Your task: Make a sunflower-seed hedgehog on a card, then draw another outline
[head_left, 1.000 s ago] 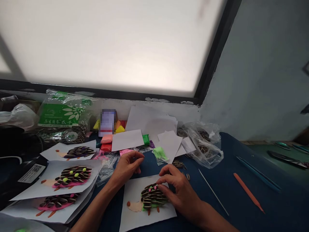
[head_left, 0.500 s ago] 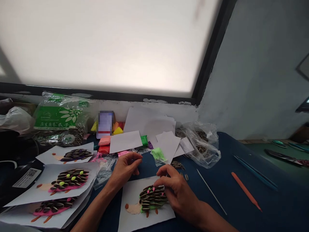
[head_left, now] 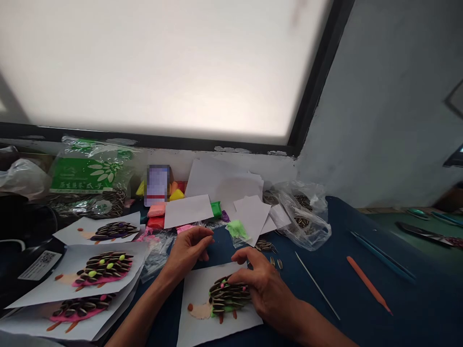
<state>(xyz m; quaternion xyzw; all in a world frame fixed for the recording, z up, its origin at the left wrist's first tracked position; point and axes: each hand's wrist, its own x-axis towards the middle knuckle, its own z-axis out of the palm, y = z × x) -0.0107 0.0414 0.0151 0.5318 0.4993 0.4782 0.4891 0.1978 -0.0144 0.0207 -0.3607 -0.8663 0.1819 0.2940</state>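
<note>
Through the head camera, I saw the hedgehog figure of striped seeds and green clay on a white paper sheet, laid on the dark blue tabletop. My right hand was partly curled over the figure, one fingertip beside its small pink balls; I could not tell whether it gripped anything. My left hand was loosely bent past the sheet's far edge, any contents hidden. Striped loose seeds lay just beyond the right hand.
</note>
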